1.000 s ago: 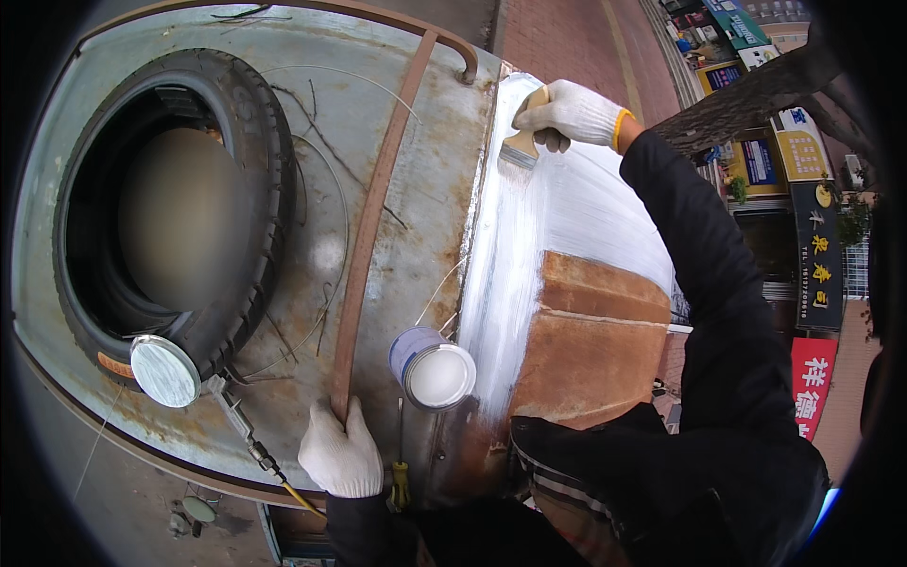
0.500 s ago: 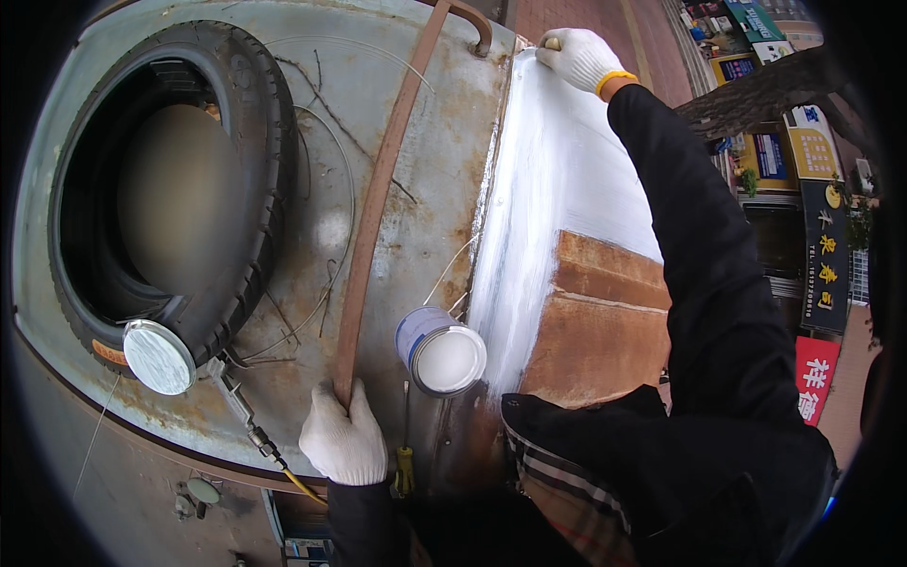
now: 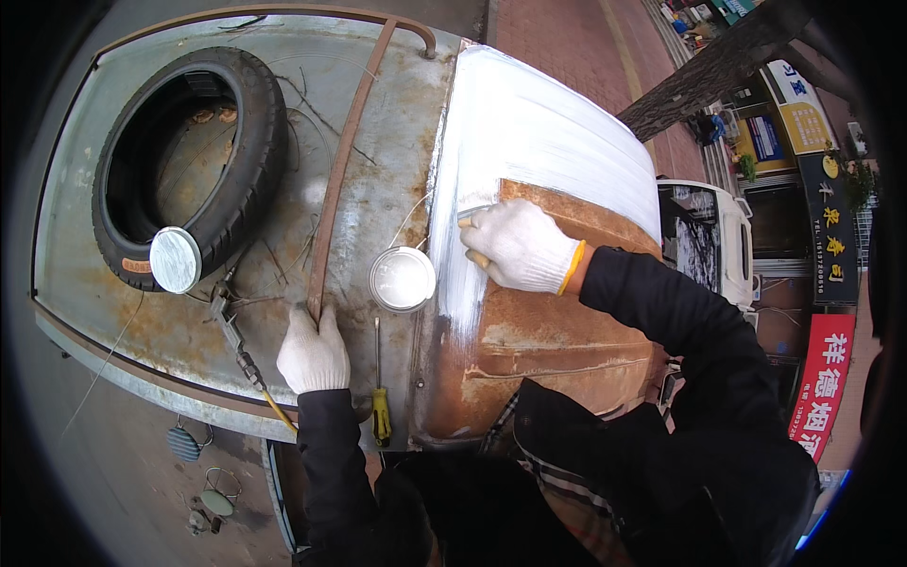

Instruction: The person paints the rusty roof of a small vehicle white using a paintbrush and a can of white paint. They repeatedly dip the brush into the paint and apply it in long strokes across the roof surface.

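Since the earlier frame, the right hand has moved from the far end of the white-coated strip to the border between the white coat and the bare rusty panel, while the left hand remains at the near end of the brown bar. The paintbrush lies largely concealed beneath the right glove; only parts of its pale handle and a small greyish portion emerge at the fingers, and the bristle tips cannot be made out. The underside of the left grip is likewise hidden, as is the portion of the bar within it. The side of the paint can is scarcely visible from above, its mouth showing white contents, and a white-smeared disc covers part of the tyre. The right forearm enters from the lower right, bent at the elbow, with the back of the hand uppermost and the fingers curled closely around the brush. The left forearm rises from the lower edge, thumb and fingers closed about the bar on either side. A yellow-handled screwdriver lies between the left hand and the rusty panel.
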### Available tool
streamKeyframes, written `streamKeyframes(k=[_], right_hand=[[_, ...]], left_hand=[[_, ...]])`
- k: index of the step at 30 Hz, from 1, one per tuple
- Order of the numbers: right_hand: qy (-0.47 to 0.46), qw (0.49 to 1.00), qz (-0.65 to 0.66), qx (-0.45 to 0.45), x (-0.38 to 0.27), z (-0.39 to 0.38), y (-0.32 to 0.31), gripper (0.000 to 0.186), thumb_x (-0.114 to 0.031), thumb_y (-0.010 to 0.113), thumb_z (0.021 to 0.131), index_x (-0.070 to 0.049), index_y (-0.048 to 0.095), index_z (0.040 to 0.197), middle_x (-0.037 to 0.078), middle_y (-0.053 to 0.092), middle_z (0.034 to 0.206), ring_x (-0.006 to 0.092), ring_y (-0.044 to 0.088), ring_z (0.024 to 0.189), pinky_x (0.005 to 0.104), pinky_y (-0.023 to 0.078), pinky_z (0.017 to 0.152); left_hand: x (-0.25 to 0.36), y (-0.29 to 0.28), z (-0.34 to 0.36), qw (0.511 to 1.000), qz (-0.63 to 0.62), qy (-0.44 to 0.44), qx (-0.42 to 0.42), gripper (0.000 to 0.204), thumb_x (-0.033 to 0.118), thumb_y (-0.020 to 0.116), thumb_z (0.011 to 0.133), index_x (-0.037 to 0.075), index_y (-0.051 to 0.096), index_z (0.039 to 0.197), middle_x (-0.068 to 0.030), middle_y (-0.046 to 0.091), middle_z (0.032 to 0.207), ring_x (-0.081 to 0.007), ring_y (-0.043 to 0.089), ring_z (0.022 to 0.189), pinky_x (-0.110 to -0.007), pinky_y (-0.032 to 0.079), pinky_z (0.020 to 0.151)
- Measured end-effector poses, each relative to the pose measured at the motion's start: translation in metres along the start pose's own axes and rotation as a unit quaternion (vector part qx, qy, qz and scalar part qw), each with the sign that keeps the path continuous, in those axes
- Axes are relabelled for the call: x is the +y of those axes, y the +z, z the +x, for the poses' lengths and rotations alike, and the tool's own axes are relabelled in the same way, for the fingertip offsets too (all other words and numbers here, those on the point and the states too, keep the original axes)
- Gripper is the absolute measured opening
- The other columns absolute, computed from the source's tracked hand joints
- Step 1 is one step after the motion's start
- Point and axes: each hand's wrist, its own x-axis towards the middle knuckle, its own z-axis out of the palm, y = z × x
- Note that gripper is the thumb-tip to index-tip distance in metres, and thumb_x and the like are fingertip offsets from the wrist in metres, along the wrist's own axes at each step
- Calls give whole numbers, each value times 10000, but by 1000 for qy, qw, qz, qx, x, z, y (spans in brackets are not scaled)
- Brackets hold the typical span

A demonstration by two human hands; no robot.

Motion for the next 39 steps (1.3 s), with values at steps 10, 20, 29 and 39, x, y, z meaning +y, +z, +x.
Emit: streamKeyframes(k=[10,20,29,39], right_hand=[[34,956,280,-77,-82,-51,-13,295,-265,668,977,-35,689,793,139,687,736,323,683,653,441,572,666],[317,910,98,247,231,97,-53,376,-391,684,1019,-76,806,1183,122,808,1032,262,770,902,374,613,842],[196,962,-60,180,167,64,1,358,-342,612,1041,-66,792,1181,171,776,1089,374,751,966,446,593,905],[-1,996,92,-17,-61,-83,7,213,-252,656,983,-63,695,891,148,654,749,338,699,688,469,574,648]], left_hand=[[-3,1,-3,999,29,11,11,328,395,686,1013,69,665,1043,-224,748,894,-454,736,873,-529,580,776],[2,0,-1,1000,0,-16,-7,335,383,663,1015,58,671,1092,-247,744,928,-470,726,911,-535,560,796],[2,0,1,1000,15,0,5,290,349,693,1014,75,702,1108,-213,763,920,-431,751,889,-493,592,773],[-9,5,1,999,42,17,7,366,429,660,1003,68,681,1059,-265,753,946,-474,735,948,-549,571,844]])
